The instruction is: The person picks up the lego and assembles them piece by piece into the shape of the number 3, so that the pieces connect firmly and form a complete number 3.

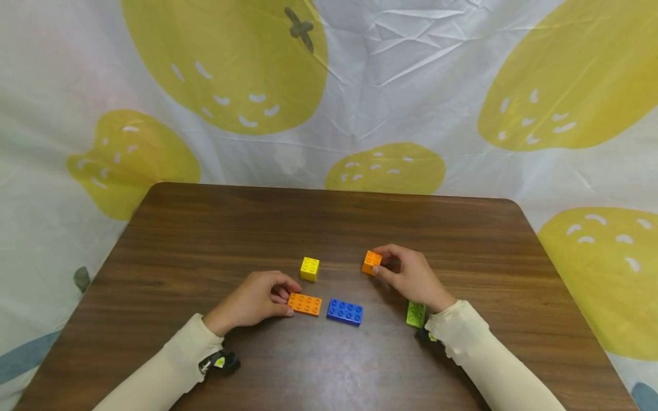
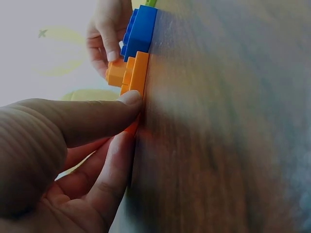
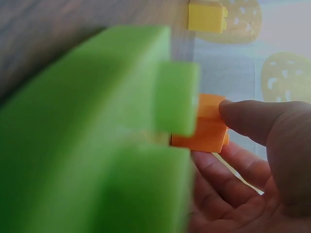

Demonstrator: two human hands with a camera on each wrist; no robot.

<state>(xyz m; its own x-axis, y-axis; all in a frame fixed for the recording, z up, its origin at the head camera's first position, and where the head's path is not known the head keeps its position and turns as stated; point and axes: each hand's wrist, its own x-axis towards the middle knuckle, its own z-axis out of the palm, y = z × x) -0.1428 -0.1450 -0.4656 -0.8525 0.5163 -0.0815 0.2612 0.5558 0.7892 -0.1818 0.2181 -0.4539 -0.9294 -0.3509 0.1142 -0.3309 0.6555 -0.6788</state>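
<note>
My left hand pinches the left end of a flat orange brick between thumb and fingers, low over the table. In the left wrist view the thumb lies on the near end of that orange brick. Further right, my right hand holds a small square orange brick by its right side, thumb in front and fingers behind. The right wrist view shows this small orange brick between thumb and fingertips. A blue brick lies just right of the flat orange one.
A small yellow brick stands behind the flat orange one. Under the right wrist lies a green brick, partly covered, which looms large in the right wrist view. All rest on a dark wooden table before a patterned cloth.
</note>
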